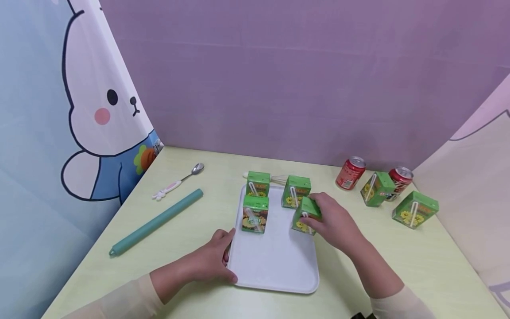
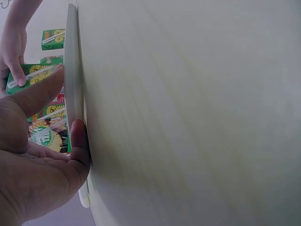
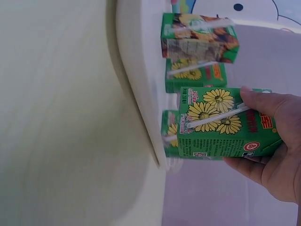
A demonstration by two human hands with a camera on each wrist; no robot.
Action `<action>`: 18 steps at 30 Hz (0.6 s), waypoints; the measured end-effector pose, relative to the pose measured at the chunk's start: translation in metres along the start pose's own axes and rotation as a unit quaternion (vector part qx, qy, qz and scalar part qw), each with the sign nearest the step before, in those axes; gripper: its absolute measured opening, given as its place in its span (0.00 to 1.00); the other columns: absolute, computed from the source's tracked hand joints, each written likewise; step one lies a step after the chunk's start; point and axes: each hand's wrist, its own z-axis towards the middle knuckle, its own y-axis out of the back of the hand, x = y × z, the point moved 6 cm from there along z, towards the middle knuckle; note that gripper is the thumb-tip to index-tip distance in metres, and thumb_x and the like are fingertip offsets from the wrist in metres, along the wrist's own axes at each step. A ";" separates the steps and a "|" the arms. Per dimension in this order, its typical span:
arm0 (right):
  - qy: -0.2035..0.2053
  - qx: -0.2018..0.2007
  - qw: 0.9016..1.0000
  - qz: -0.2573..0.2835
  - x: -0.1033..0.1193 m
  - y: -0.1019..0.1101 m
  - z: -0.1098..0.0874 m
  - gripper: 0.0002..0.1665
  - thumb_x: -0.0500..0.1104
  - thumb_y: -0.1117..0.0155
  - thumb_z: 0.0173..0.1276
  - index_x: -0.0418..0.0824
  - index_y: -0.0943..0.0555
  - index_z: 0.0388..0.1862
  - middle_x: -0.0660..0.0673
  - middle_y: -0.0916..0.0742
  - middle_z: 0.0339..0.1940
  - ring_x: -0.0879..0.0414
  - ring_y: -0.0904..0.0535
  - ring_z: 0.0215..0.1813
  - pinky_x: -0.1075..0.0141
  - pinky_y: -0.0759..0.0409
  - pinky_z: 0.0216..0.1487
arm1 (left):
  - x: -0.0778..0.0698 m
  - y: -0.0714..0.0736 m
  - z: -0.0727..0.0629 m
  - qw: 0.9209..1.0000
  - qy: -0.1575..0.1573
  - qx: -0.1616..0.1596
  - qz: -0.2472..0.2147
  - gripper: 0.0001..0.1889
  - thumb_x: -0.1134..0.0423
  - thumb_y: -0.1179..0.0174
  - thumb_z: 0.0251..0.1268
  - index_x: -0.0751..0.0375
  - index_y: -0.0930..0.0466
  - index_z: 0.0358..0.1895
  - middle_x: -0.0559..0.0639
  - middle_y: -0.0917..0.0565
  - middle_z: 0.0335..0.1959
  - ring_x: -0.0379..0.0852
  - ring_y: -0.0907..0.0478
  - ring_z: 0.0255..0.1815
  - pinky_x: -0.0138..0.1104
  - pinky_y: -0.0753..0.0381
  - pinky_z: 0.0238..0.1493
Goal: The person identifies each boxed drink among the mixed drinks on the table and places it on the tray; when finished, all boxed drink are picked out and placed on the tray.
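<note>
My right hand [image 1: 334,222] grips a green drink carton [image 3: 225,123] with yellow flowers and a straw on its side, thumb on one face and fingers on the opposite one. That carton is over the right part of a white tray [image 1: 275,266]. My left hand [image 1: 213,259] holds the tray by its left edge, with thumb and fingers at the rim in the left wrist view. On the tray's far half stand a front left carton [image 1: 255,217], a back left carton [image 1: 258,184] and a back right carton [image 1: 295,192].
Behind the tray lies a whisk [image 1: 279,179]. Two red cans [image 1: 350,173] and two more green cartons [image 1: 415,212] stand at the right. To the left are a spoon [image 1: 177,182] with a white and pink handle and a teal rod [image 1: 157,223]. A purple cloth [image 1: 279,88] hangs behind the table.
</note>
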 end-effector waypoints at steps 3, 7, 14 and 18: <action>-0.003 0.010 1.000 0.003 0.004 -0.010 0.005 0.38 0.54 0.26 0.59 0.40 0.28 0.63 0.45 0.20 0.50 0.53 0.26 0.44 0.57 0.26 0.44 | 0.000 0.000 0.000 1.000 0.000 0.000 -0.001 0.65 0.53 0.19 0.38 0.66 0.56 0.78 0.55 0.39 0.56 0.41 0.31 0.39 0.30 0.32 0.37; 0.002 0.021 1.000 0.003 0.008 -0.022 0.009 0.39 0.54 0.26 0.59 0.39 0.28 0.64 0.44 0.20 0.55 0.51 0.24 0.50 0.53 0.23 0.51 | 0.000 0.000 0.000 1.000 0.002 0.001 -0.002 0.65 0.53 0.19 0.38 0.66 0.55 0.78 0.54 0.39 0.55 0.41 0.31 0.39 0.30 0.32 0.37; 0.008 0.044 0.999 0.003 0.010 -0.031 0.014 0.41 0.56 0.27 0.60 0.41 0.29 0.67 0.42 0.22 0.61 0.48 0.24 0.60 0.48 0.25 0.58 | 0.002 0.000 0.000 1.000 0.006 0.002 0.010 0.65 0.53 0.20 0.40 0.66 0.56 0.78 0.53 0.39 0.56 0.40 0.31 0.38 0.30 0.31 0.37; 0.006 0.061 0.998 0.006 0.009 -0.031 0.017 0.41 0.57 0.28 0.60 0.42 0.30 0.68 0.42 0.23 0.63 0.48 0.25 0.60 0.48 0.26 0.59 | 0.002 0.001 0.000 1.000 0.007 0.002 0.013 0.65 0.52 0.20 0.40 0.65 0.56 0.78 0.53 0.39 0.56 0.40 0.31 0.38 0.30 0.31 0.37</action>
